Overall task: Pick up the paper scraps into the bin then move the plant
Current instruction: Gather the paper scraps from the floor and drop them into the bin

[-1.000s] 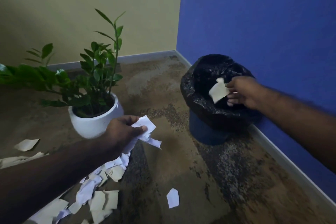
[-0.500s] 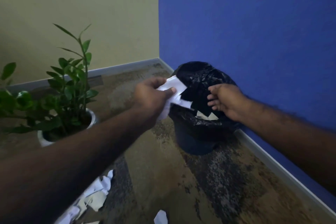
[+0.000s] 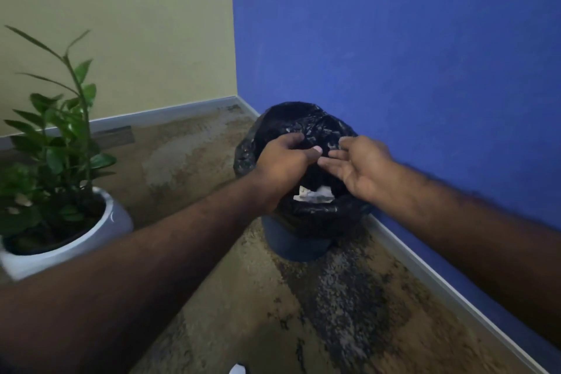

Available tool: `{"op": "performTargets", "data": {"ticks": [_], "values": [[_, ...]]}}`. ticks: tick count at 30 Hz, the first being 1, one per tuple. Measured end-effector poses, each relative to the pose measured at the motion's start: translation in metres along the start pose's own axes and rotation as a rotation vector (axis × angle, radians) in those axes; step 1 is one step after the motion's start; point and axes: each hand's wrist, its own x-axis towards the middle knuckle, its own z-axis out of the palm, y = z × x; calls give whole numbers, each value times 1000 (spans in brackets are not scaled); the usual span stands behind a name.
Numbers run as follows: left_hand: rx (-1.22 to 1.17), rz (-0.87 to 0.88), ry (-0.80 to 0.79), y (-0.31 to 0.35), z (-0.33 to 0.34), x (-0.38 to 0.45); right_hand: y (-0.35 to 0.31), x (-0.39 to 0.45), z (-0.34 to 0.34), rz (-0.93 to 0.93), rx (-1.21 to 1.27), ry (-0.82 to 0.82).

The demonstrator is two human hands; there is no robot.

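The bin (image 3: 296, 244), blue with a black bag liner (image 3: 303, 124), stands against the blue wall. Both my hands hover over its mouth. My left hand (image 3: 283, 165) has loosely curled fingers and holds nothing I can see. My right hand (image 3: 361, 165) is spread open with straight fingers, palm turned toward the left hand. White paper scraps (image 3: 314, 195) lie inside the bag below the hands. The plant (image 3: 57, 143), green and leafy in a white pot (image 3: 100, 231), sits on the floor at the left. One scrap (image 3: 237, 370) shows at the bottom edge.
The bin sits in a corner where a yellow wall (image 3: 121, 24) meets the blue wall (image 3: 394, 39). A pale skirting board (image 3: 425, 270) runs along both. The floor (image 3: 273, 313) is mottled brown stone.
My left hand carried its white scraps from beside the plant to over the bin and let them go into the bag. My right hand dropped its scrap and spread open. The view shifted right.
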Motion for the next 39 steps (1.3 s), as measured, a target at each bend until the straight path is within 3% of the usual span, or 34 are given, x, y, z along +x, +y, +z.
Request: {"op": "performTargets", "data": {"ticks": [6,10,14,18,21,23,25,27,33,39], "values": [[161,231,92,-16,-65,-41,12,-18,22,20,-107,-114],[467,264,89,-59,-120,-91,28,-55,55,13,-205,-225],[849,130,-136,-120,-185,-153,77,-89,70,22,-457,-403],[976,51,-198,-167,-237,-212,136,-106,62,84,-740,-570],[1087,-158,-385,-197,-273,-243,181,-107,47,-30,-1048,-662],[1164,-230,-457,-214,-289,-258,198,-105,36,-261,-1379,-845],[1229,-249,-474,-222,-291,-266,208,-104,27,-445,-1673,-1136],[1288,-224,-461,-225,-285,-269,218,-104,24,-483,-1803,-1319],[1396,-102,-499,-230,-264,-259,254,-103,21,-479,-2049,-1422],[1373,-177,-586,-242,-257,-254,277,-107,20,-444,-2072,-1390]]}}
